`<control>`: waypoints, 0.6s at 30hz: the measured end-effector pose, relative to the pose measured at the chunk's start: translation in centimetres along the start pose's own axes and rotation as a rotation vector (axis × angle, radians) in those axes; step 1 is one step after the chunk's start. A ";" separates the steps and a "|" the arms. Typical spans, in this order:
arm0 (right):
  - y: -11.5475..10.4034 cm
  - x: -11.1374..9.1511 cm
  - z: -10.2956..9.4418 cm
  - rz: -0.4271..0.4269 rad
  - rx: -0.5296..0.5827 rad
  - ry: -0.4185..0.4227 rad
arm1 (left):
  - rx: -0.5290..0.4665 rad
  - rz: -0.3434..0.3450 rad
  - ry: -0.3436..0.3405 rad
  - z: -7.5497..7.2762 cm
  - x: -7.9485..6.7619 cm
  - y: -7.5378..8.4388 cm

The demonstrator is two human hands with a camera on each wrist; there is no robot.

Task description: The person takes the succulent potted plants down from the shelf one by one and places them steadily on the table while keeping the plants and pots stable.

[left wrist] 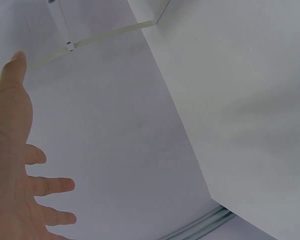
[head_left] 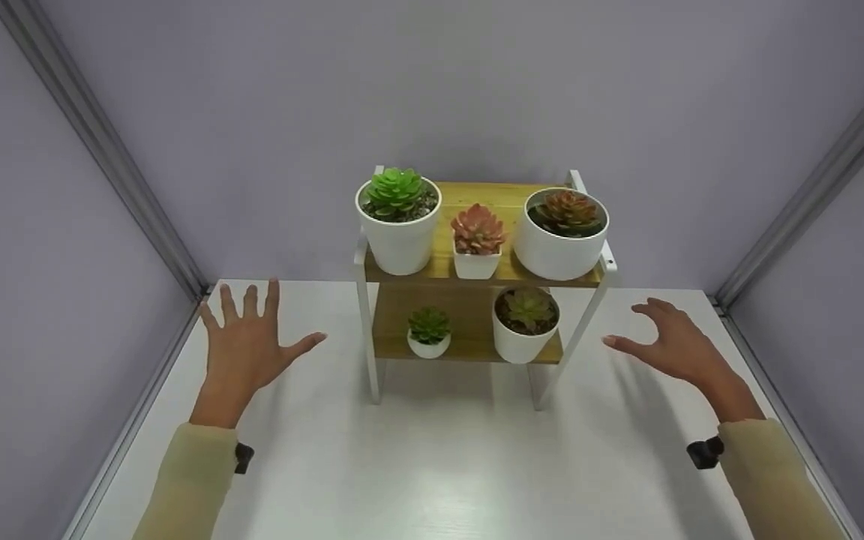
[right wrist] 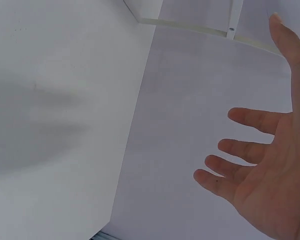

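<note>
My left hand (head_left: 243, 349) hovers left of a two-tier plant shelf (head_left: 484, 282), fingers spread and nothing held. On the other side, my right hand (head_left: 676, 346) holds nothing either, its thumb and fingers apart. The upper tier carries a green succulent in a tall white pot (head_left: 402, 244), a pink succulent in a small square pot (head_left: 477, 264) and a reddish-brown succulent in a wide white pot (head_left: 558, 255). Below stand a small dark-green succulent (head_left: 429, 326) and a larger potted succulent (head_left: 526, 330). In the wrist views the left palm (left wrist: 10, 165) and right palm (right wrist: 275, 185) touch nothing.
The shelf's white metal legs (head_left: 366, 337) stand on a white table (head_left: 439, 465). A grey back wall (head_left: 477, 90) rises close behind it. Side walls with metal corner rails (head_left: 102, 150) bound the space left and right.
</note>
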State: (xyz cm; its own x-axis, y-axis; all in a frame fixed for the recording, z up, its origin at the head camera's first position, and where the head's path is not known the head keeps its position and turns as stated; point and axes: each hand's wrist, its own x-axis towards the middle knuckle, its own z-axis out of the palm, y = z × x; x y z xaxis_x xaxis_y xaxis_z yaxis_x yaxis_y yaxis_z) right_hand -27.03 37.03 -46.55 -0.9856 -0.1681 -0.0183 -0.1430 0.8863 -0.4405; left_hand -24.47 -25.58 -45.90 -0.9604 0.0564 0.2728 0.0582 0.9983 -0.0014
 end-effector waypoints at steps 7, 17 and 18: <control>-0.2 -1.0 -0.3 -0.011 0.035 0.025 | -0.013 0.032 0.094 -0.2 -0.4 0.4; -0.9 -2.0 -0.6 -0.047 0.036 0.038 | 0.003 0.055 0.124 -0.9 -0.6 1.4; -1.0 -2.1 -0.7 -0.045 0.038 0.036 | 0.003 0.057 0.123 -1.0 -0.7 1.5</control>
State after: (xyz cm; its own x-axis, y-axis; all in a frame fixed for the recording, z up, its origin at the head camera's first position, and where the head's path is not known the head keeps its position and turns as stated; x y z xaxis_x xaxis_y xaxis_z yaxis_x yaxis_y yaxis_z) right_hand -24.83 36.75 -45.45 -0.9810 -0.1907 0.0345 -0.1841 0.8613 -0.4735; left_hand -23.47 -24.17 -45.12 -0.9147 0.1114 0.3884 0.1112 0.9935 -0.0229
